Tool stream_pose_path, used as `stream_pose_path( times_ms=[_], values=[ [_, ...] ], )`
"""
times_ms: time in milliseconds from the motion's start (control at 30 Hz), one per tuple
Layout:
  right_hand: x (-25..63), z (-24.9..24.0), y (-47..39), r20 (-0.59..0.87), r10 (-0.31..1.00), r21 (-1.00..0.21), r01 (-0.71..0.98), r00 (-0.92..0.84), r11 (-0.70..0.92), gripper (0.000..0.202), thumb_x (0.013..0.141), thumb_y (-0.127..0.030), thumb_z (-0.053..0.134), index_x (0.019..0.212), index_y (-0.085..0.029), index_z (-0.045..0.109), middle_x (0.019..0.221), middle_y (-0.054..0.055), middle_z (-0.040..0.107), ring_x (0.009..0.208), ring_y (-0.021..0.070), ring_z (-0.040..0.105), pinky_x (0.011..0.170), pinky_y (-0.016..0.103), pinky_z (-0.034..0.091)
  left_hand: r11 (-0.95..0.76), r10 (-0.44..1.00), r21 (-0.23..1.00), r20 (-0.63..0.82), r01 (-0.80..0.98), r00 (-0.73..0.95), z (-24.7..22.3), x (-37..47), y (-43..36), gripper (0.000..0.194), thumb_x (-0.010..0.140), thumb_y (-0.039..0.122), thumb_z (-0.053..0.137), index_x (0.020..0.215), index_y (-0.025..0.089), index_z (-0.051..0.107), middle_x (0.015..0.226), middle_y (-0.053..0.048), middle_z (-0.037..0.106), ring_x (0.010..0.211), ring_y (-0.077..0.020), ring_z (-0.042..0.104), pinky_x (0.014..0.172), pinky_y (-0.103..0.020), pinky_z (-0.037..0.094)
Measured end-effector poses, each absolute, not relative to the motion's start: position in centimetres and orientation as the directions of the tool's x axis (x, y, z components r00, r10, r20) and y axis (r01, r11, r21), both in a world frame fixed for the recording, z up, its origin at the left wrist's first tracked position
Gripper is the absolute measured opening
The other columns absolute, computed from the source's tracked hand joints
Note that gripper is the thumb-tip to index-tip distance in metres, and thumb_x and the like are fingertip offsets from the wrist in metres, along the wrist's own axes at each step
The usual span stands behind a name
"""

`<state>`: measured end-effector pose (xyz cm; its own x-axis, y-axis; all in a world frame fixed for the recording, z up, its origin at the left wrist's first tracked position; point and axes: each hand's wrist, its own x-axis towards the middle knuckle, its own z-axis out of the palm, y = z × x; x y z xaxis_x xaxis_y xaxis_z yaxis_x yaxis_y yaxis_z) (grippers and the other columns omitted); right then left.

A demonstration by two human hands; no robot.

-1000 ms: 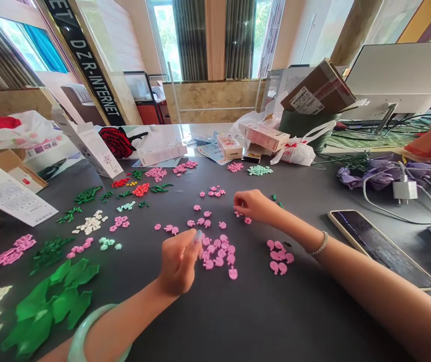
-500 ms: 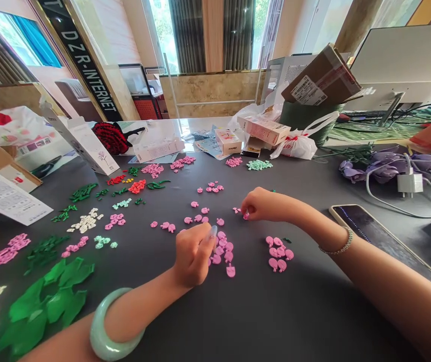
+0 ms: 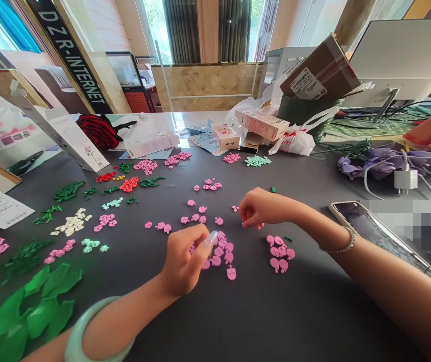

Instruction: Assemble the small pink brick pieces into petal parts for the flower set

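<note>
My left hand is curled closed above the left edge of a loose cluster of pink rounded pieces. Its thumb presses against the bent fingers, and whatever lies between them is hidden. Farther out, my right hand hangs low over the table with its fingers bent together, pink showing at the fingertips. I cannot make out whether it grips a piece. A small pink piece lies just left of it. Nearer me on the right is another group of pink pieces, with several more pink pieces scattered beyond my left hand.
Sorted piles cover the left side: cream pieces, red pieces and large green leaves. Mint pieces lie at the back. A phone, a white charger and purple flowers are on the right. Boxes line the back.
My left hand has shifted slightly left and its thumb has tilted. The right hand has moved slightly down; the pink piece seen at its fingertips is no longer clear. The whole view has shifted a little.
</note>
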<state>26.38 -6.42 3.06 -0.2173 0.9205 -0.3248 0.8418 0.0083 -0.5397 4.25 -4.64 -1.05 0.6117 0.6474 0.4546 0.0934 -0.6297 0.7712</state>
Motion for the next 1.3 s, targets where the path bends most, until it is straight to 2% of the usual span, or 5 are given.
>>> stream_pose_path(
  times_ms=[233, 433, 633, 933, 1300],
  values=[
    [25.6, 3.3, -6.6, -0.217, 0.927, -0.830, 0.558, -0.307, -0.009, 0.013, 0.071, -0.028, 0.066, 0.069, -0.015, 0.061, 0.055, -0.002, 0.062, 0.051, 0.0089, 0.057, 0.054, 0.022, 0.046, -0.585, 0.693, 0.797, 0.394, 0.152, 0.604, -1.1, 4.8, -4.6, 0.021, 0.084, 0.027, 0.041, 0.065, 0.019, 0.044, 0.051, 0.005, 0.041, 0.046, -0.0097, 0.040, 0.046, -0.022, 0.033],
    [24.2, 3.5, -7.2, -0.109, 0.956, -0.961, 0.276, -0.273, -0.030, 0.018, 0.068, -0.028, 0.072, 0.071, -0.013, 0.062, 0.054, -0.004, 0.060, 0.048, 0.0064, 0.056, 0.050, 0.019, 0.045, -0.644, 0.652, 0.736, 0.387, 0.207, 0.652, -0.7, 5.0, -5.2, 0.019, 0.089, 0.031, 0.040, 0.081, 0.017, 0.049, 0.063, 0.002, 0.049, 0.053, -0.0106, 0.044, 0.053, -0.023, 0.037],
    [22.5, 3.5, -8.1, -0.083, 0.953, -0.993, 0.110, -0.292, -0.052, 0.020, 0.067, -0.029, 0.073, 0.073, -0.013, 0.062, 0.058, -0.002, 0.064, 0.050, 0.0075, 0.059, 0.050, 0.019, 0.049, -0.620, 0.664, 0.763, 0.388, 0.181, 0.639, -0.9, 5.1, -5.9, 0.031, 0.094, 0.032, 0.031, 0.069, 0.019, 0.043, 0.057, 0.003, 0.047, 0.050, -0.0104, 0.043, 0.051, -0.022, 0.038],
    [22.1, 3.5, -8.3, 0.009, 0.968, -1.000, -0.019, -0.251, 0.005, 0.018, 0.064, -0.024, 0.076, 0.070, -0.013, 0.064, 0.061, -0.002, 0.065, 0.053, 0.0085, 0.061, 0.055, 0.023, 0.054, -0.369, 0.735, 0.929, 0.293, -0.002, 0.611, -1.4, 4.9, -5.6, 0.045, 0.093, 0.047, 0.034, 0.061, 0.017, 0.046, 0.048, 0.002, 0.048, 0.041, -0.0088, 0.044, 0.043, -0.022, 0.037],
    [22.2, 3.4, -8.3, -0.003, 0.976, -1.000, 0.001, -0.219, -0.003, 0.011, 0.067, -0.013, 0.072, 0.078, -0.014, 0.071, 0.065, -0.001, 0.070, 0.061, 0.0098, 0.066, 0.064, 0.023, 0.057, -0.331, 0.750, 0.943, 0.291, -0.044, 0.595, -1.3, 4.8, -5.4, 0.052, 0.091, 0.055, 0.033, 0.053, 0.019, 0.040, 0.043, 0.002, 0.045, 0.037, -0.0085, 0.043, 0.040, -0.023, 0.036]
  ],
)
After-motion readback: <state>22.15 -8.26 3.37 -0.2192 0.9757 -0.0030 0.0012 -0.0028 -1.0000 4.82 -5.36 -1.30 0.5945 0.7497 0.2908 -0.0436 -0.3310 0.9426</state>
